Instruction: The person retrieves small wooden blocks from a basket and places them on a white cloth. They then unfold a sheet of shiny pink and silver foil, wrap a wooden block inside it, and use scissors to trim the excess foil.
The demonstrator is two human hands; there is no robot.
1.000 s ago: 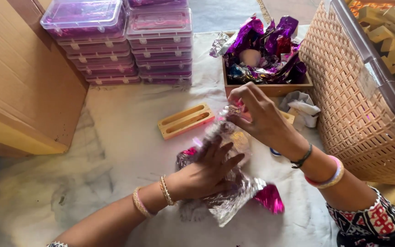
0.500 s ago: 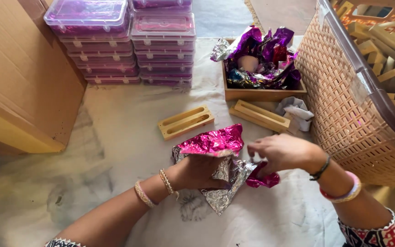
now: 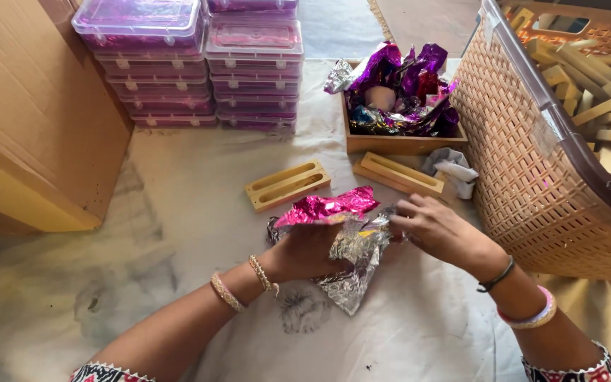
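Observation:
My left hand (image 3: 305, 251) grips a crumpled sheet of foil wrap (image 3: 348, 233), pink on one side and silver on the other, just above the white cloth. My right hand (image 3: 436, 230) pinches the silver right edge of the same foil. Beyond the foil lie two slotted wooden moulds, one to the left (image 3: 286, 184) and one to the right (image 3: 397, 174). A wooden box (image 3: 397, 143) behind them is stuffed with purple and mixed foil wraps (image 3: 401, 88).
Two stacks of clear plastic boxes with pink contents (image 3: 192, 64) stand at the back. A cardboard box (image 3: 33, 106) fills the left side. A woven plastic basket (image 3: 539, 163) with several wooden pieces stands on the right. A crumpled white cloth (image 3: 450, 168) lies beside it.
My right hand came down from the raised foil to its right edge. The foil dropped lower and was spread, its pink side turned upward.

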